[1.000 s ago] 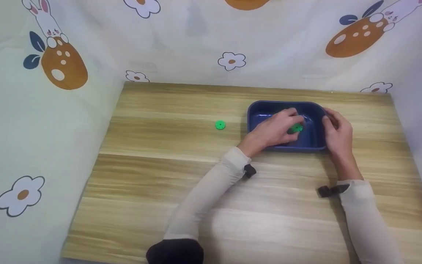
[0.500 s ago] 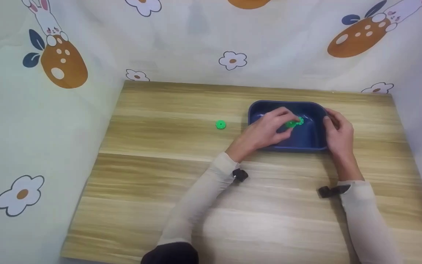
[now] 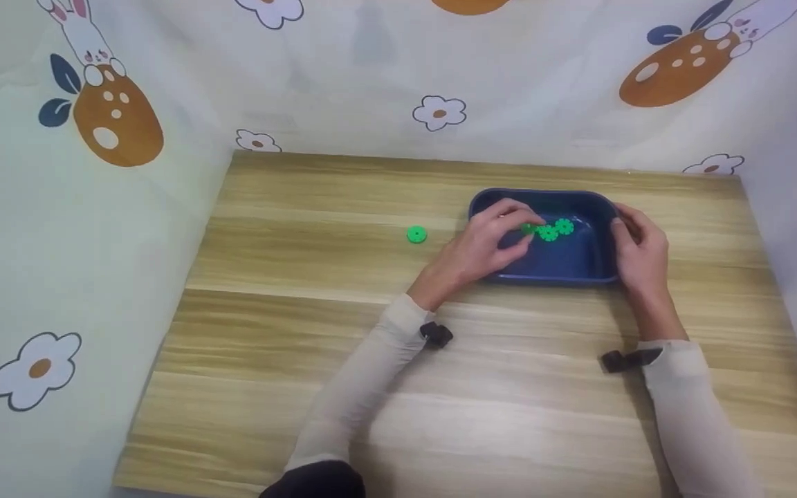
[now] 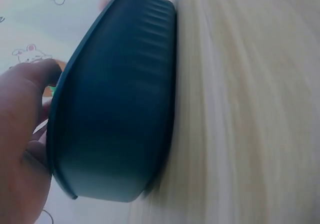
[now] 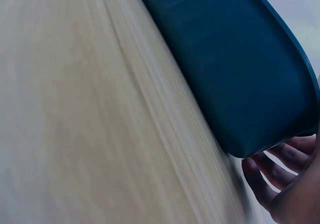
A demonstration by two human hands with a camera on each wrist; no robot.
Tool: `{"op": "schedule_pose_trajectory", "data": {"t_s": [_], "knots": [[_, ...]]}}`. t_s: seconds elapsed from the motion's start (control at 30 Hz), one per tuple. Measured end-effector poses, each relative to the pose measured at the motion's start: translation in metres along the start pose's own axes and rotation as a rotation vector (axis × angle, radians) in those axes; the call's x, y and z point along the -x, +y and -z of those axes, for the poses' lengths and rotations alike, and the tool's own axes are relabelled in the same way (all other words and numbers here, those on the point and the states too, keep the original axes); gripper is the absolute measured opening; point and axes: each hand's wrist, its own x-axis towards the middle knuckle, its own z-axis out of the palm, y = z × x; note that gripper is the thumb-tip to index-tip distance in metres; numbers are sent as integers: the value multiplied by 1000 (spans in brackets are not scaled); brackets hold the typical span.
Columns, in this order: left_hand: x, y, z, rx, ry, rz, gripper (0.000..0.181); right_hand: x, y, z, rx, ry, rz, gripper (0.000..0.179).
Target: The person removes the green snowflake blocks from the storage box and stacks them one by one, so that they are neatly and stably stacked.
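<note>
A dark blue tray (image 3: 557, 271) stands on the wooden table. Two green snowflake-shaped plastic discs (image 3: 556, 230) appear side by side within its outline. My left hand (image 3: 485, 242) reaches over the tray's left side and pinches another green snowflake disc (image 3: 528, 228) between thumb and fingers, which partly cover it. In the left wrist view, the tray wall (image 4: 115, 88) hides most of that hand's work. My right hand (image 3: 642, 252) grips the tray's right end, thumb at the rim and fingers along the outside. One more green disc (image 3: 416, 234) lies flat on the table, left of the tray.
The wooden tabletop (image 3: 288, 332) runs back to a patterned cloth wall (image 3: 343, 83), with more cloth at the left and right sides. Black wrist cameras sit at the left cuff (image 3: 436, 335) and the right cuff (image 3: 623, 360).
My left hand has moved left across the tray, and two green discs now show to the right of its fingertips. The right hand and the tray have stayed in place.
</note>
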Motion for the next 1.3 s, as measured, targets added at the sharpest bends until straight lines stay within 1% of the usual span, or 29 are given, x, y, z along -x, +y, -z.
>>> {"op": "schedule_pose_trajectory", "data": {"t_s": [0.07,0.17,0.23,0.3,0.43,0.63,0.87,1.13,1.3], "knots": [[2,-2,5,39,26,15,26,0,0,0,5,-5,0,40],[7,-7,15,120,47,68,26,0,0,0,8,-10,-4,41],[12,-11,21,156,57,99,26,0,0,0,8,-11,-2,41],[16,-15,27,169,64,119,26,0,1,1,4,-8,3,40],[24,-22,35,168,91,136,25,0,1,2,-11,-4,7,40],[29,-26,43,185,109,150,25,0,-1,2,-1,-2,-16,41],[38,-29,53,222,108,211,28,0,0,2,-2,-6,-13,41],[51,-33,67,196,100,224,27,0,1,3,3,-17,-22,42],[62,-39,80,171,97,263,28,1,0,3,0,-18,-23,42]]}}
